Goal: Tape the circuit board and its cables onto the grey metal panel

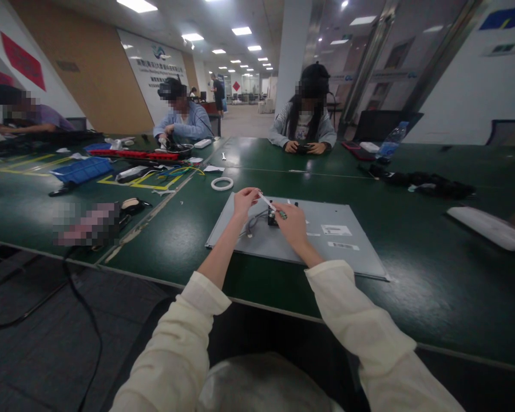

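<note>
A thin white strip [267, 201] is stretched between my two hands above a flat grey panel. My left hand [245, 201] pinches its upper left end. At the lower right end my right hand [292, 224] is closed round the strip, and a small green piece [282, 214] shows at its fingers. Whether that piece is joined to the strip, I cannot tell. Beneath lies the grey panel [360, 246], with white labels [336, 230] on its right part. A black block [272, 216] stands on the panel behind my right hand, and grey cables [251, 226] lie beside it.
A white ring [222, 183] lies beyond the panel on the green table [163, 252]. Leftward are a blue tray [81, 170], wires and a small wrench [163, 191]. Co-workers sit across the table. At right are a bottle [392, 140] and a white object [489, 228].
</note>
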Tool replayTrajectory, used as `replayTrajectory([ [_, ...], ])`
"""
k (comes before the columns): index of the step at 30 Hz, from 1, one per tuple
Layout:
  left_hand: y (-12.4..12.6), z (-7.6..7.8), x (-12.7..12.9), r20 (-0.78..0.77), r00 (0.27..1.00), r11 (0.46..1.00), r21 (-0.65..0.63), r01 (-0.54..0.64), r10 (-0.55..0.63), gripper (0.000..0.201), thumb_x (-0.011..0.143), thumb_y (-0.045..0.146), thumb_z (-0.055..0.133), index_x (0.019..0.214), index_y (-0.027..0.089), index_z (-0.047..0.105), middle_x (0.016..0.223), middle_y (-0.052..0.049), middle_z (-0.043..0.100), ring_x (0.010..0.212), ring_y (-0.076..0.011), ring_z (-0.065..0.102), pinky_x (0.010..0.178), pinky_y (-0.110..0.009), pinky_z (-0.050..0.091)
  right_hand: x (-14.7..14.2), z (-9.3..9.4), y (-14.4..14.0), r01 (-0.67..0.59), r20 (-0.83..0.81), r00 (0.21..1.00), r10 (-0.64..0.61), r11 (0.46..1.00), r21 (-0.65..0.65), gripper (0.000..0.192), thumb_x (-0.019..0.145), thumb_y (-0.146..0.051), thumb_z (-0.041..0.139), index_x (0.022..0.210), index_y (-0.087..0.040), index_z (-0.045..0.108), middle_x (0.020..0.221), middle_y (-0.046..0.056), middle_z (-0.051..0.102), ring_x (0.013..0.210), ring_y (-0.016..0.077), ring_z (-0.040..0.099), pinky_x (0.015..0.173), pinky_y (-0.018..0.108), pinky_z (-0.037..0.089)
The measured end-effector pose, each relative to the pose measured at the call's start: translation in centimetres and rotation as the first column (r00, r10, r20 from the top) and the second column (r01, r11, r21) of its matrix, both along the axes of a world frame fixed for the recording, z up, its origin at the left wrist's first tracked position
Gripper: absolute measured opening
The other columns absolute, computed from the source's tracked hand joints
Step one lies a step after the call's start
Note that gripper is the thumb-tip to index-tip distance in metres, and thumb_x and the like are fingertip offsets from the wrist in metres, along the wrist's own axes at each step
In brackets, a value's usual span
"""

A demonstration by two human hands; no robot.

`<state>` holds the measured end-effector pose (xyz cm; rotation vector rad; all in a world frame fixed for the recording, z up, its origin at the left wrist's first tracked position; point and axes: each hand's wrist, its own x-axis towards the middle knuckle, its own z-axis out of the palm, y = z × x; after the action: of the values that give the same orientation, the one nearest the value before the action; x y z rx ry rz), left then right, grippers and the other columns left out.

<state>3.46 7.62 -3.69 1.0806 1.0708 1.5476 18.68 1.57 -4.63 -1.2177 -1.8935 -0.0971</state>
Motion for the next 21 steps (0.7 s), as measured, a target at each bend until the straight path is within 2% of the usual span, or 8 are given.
replayTrajectory([
  [6,-0.40,0.19,0.08,-0.063,0.998,1.000,-0.001,-0.013,0.013,0.017,0.068,0.029,0.060,0.072,0.013,0.063,0.073,-0.006,0.064,0.065,-0.0121,0.060,0.058,-0.021,0.045,-0.04,0.20,-0.37,0.005,0.075,0.997,-0.007,0.999,0.035,0.025,0.084,-0.021,0.047,0.101,-0.022,0.065,0.096,0.005,0.067,0.091,0.0218,0.056,0.083,0.037,0.036],
  [14,-0.38,0.00,0.06,-0.196,0.980,0.999,0.025,-0.033,0.037,0.018,0.069,0.030,0.056,0.072,0.013,0.062,0.070,-0.006,0.064,0.064,-0.0130,0.062,0.054,-0.020,0.045,0.03,0.40,-0.64,-0.028,0.148,0.989,0.013,0.994,0.103,0.021,0.087,-0.027,0.048,0.095,-0.021,0.066,0.093,0.004,0.068,0.091,0.0191,0.056,0.092,0.038,0.030],
  [21,-0.30,-0.16,-0.04,-0.407,0.909,0.994,0.090,-0.062,0.094,0.019,0.072,0.029,0.051,0.073,0.013,0.062,0.068,-0.005,0.064,0.063,-0.0145,0.063,0.050,-0.019,0.044,0.03,0.36,-0.69,-0.083,0.213,0.976,0.049,0.985,0.153,0.019,0.088,-0.025,0.046,0.091,-0.020,0.064,0.091,0.003,0.068,0.090,0.0155,0.058,0.095,0.036,0.028],
])
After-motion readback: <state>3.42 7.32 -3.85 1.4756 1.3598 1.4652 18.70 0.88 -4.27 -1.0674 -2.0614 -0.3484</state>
